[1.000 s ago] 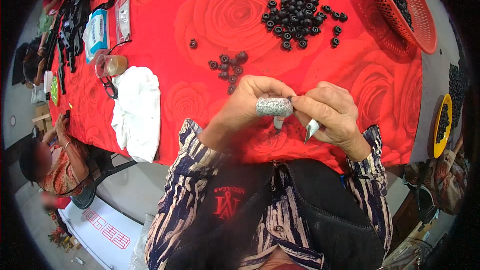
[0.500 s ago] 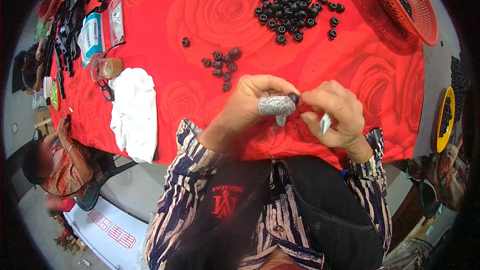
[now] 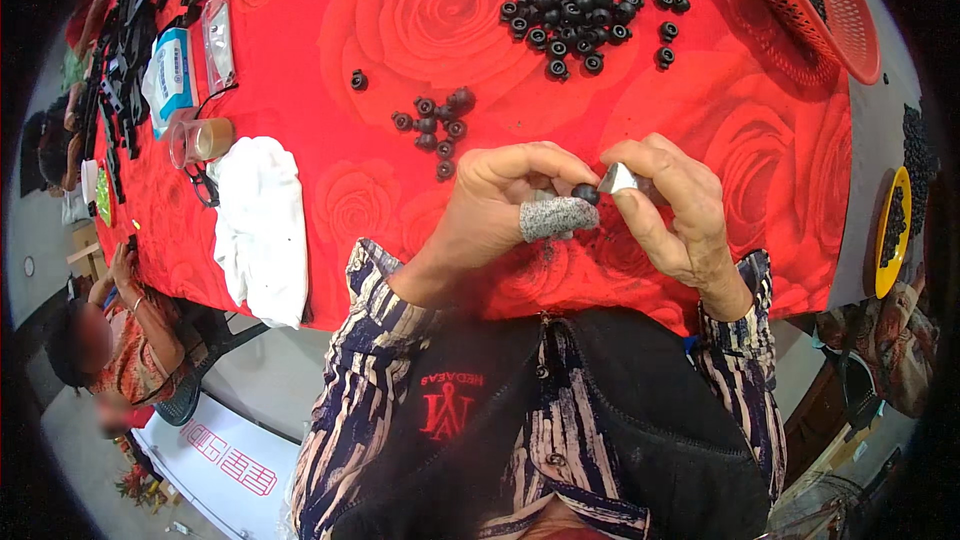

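Note:
My left hand (image 3: 500, 195) pinches a small round black part (image 3: 586, 194) at its fingertips. A grey speckled sleeve (image 3: 555, 219) covers its thumb. Close on the right, my right hand (image 3: 672, 205) grips a short silvery blade-like piece (image 3: 619, 180) between thumb and fingers, its edge near the black part; whether the two touch I cannot tell. Beyond my left hand lies a small group of similar black parts (image 3: 427, 126), with one stray part (image 3: 359, 79) to their left. A larger pile of them (image 3: 570, 5) sits farther off.
A red basket (image 3: 850, 35) of black pieces stands at the far right, a yellow tray (image 3: 900, 185) below it. On the left are a white cloth (image 3: 262, 230), a cup (image 3: 210, 140), a wipes pack (image 3: 172, 80) and black strips (image 3: 120, 70). Another person (image 3: 140, 340) sits at the left.
My right hand has turned, bringing the silvery piece up from under its fingers to beside the black part. My left hand still holds that part, now turned slightly more into view.

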Tool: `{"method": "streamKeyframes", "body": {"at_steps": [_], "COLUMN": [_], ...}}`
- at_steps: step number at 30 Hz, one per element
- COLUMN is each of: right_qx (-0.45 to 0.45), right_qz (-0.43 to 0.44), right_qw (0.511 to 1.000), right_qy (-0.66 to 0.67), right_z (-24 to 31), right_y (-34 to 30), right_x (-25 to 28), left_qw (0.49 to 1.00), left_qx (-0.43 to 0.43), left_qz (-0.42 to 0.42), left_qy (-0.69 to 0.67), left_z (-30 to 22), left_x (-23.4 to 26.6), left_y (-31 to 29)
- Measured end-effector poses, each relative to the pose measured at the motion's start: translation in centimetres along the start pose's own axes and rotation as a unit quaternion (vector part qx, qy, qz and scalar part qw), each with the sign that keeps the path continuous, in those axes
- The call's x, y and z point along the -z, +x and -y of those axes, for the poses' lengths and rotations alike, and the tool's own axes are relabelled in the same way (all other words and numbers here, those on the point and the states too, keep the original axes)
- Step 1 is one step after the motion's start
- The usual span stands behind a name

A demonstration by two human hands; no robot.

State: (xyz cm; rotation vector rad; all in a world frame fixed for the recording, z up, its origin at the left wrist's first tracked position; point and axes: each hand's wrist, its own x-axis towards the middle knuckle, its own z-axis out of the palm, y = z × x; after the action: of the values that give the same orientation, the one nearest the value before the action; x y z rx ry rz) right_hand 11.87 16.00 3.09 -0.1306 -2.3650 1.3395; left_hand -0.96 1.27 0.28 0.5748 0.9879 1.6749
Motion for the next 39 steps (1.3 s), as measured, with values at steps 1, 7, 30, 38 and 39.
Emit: {"method": "streamKeyframes", "body": {"at_steps": [1,7,30,38,39], "right_qx": [-0.001,0.005,0.008,0.015,0.011], "right_qz": [0.004,0.004,0.003,0.010,0.018], "right_qw": [1.000,0.999,0.999,0.997,0.998], "right_qy": [-0.004,-0.033,-0.053,-0.071,-0.067], "right_z": [-0.01,-0.16,-0.39,-0.41,-0.44], "right_y": [0.03,0.04,-0.05,0.05,0.05], "right_x": [-0.03,-0.25,-0.15,0.22,0.29], "left_qw": [1.000,1.000,0.999,0.997,0.996], "left_qx": [0.002,0.009,0.039,0.058,0.070], "left_qz": [-0.001,-0.025,-0.028,-0.001,0.004], "left_qy": [0.000,0.002,-0.010,-0.044,-0.056], "left_z": [0.00,-0.15,-0.55,-0.70,-0.77], "left_x": [0.03,-0.17,-0.66,-0.75,-0.75], "left_y": [0.01,-0.06,-0.14,-0.27,-0.30]}}
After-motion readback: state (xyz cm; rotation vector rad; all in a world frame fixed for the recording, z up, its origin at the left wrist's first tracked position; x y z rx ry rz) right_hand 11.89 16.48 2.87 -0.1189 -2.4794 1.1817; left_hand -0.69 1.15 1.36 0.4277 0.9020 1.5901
